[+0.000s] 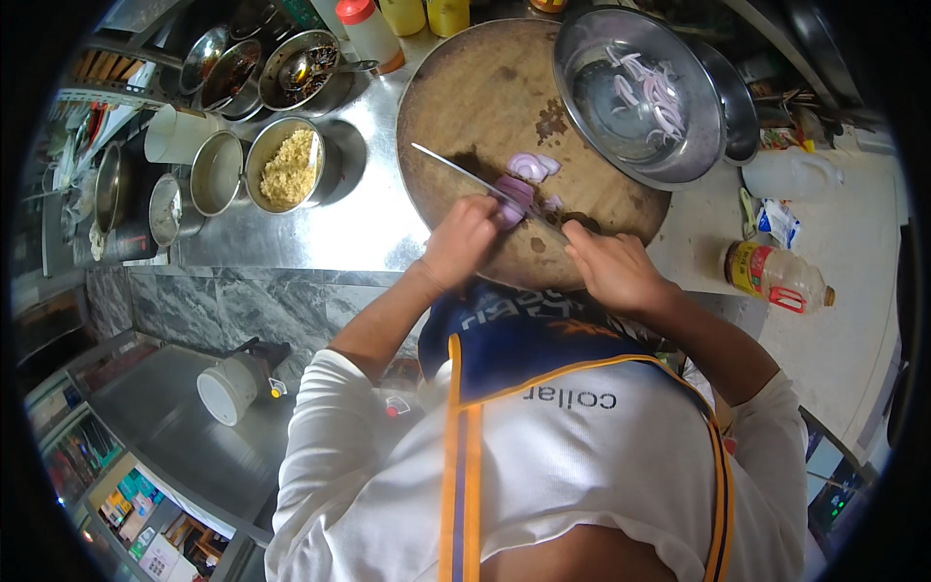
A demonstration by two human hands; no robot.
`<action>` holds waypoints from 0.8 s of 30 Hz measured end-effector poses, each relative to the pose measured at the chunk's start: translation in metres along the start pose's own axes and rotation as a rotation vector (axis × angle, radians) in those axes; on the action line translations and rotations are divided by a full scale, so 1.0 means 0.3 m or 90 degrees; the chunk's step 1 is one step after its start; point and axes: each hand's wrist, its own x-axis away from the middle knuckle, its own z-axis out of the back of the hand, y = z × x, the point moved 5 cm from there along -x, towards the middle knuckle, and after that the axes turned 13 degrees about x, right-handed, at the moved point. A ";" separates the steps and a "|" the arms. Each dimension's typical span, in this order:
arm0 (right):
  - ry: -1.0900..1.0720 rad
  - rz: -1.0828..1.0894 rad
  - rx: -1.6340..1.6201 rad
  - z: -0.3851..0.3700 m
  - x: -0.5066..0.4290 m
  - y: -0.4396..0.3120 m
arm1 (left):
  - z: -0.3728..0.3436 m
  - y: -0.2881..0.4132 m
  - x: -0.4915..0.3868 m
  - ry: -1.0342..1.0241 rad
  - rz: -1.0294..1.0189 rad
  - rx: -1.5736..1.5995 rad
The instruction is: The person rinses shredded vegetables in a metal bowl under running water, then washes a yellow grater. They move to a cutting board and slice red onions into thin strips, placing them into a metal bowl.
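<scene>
On the round wooden chopping board (480, 87), my left hand (465, 236) presses on a piece of red onion (513, 200). My right hand (614, 265) is closed around the handle end of a knife (465, 172), whose blade lies across the onion and points to the upper left. Just beyond the blade are cut onion slices (529, 166), with a small scrap beside them. A large metal bowl (593, 120) rests over the board's right part, with thin onion strips (663, 102) inside. My fingertips on the onion are partly hidden.
Left of the board, a metal pot of minced garlic-like food (291, 169) stands among several pots on the steel counter (276, 240). Squeeze bottles (369, 33) stand behind. At the right are a white jug (785, 173) and an oil bottle (774, 276) lying down.
</scene>
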 end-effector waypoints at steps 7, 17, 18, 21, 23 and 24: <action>-0.054 -0.038 -0.057 0.092 0.101 -0.012 | -0.002 0.001 0.008 -0.007 0.007 0.005; 0.000 -0.026 -0.043 -0.017 0.008 -0.045 | -0.005 -0.003 0.039 -0.016 -0.001 -0.004; -0.019 -0.037 -0.028 -0.027 0.015 -0.053 | -0.007 0.002 0.045 -0.007 -0.015 -0.016; -0.004 -0.032 -0.016 -0.035 0.018 -0.080 | -0.009 0.003 0.068 -0.001 0.018 -0.016; 0.017 -0.025 -0.006 -0.041 0.009 -0.097 | -0.009 0.007 0.080 0.012 0.034 0.016; 0.009 -0.025 0.019 -0.053 0.002 -0.109 | -0.006 0.010 0.085 0.012 0.038 0.014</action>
